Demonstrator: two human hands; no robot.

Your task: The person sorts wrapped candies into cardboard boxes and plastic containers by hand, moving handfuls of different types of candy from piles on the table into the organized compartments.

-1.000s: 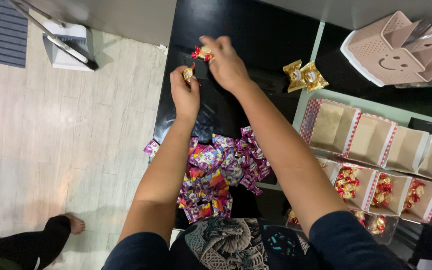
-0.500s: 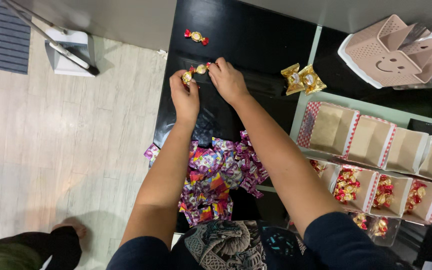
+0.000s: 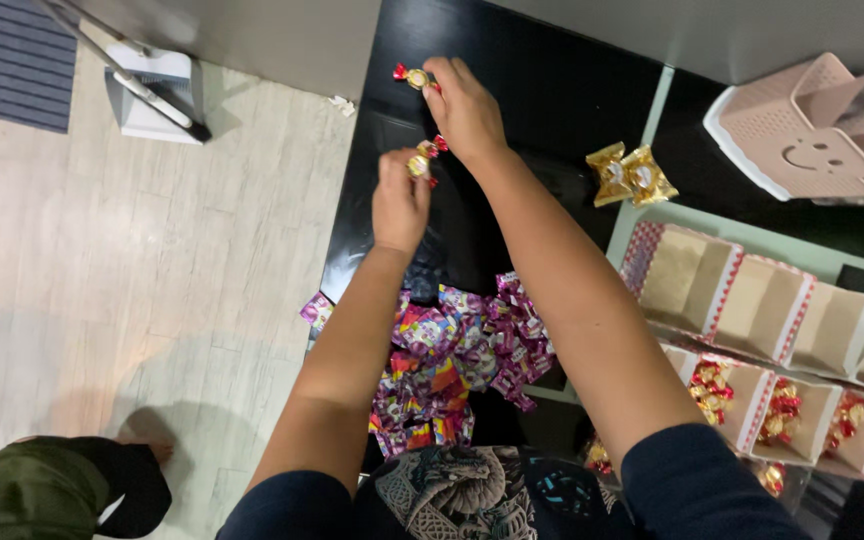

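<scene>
Far left of the black counter (image 3: pixel 552 90), I see pale wood-look plank flooring (image 3: pixel 152 280), a striped grey mat (image 3: pixel 12 60) at the top corner, and a white dustpan with a long handle (image 3: pixel 152 95) standing against the grey wall. A person's dark-clad leg and bare foot (image 3: pixel 102 475) sit at the bottom left, well apart from the counter.

On the counter itself: my left hand (image 3: pixel 399 205) is pinched shut on a red-and-gold wrapped candy (image 3: pixel 422 160), held just above the black surface. My right hand (image 3: pixel 467 110), just beyond it, has its fingertips touching a second red-and-gold candy (image 3: pixel 414 77) lying near the counter's far left edge; whether they actually grip it, I cannot tell.

Near the counter's front edge lies a heap of purple-wrapped candies (image 3: pixel 452 350). Right of the hands, two gold-wrapped sweets (image 3: pixel 632 175). Further right, red-checked paper boxes (image 3: pixel 742 300), some filled, and a pink perforated basket (image 3: pixel 812 130).
</scene>
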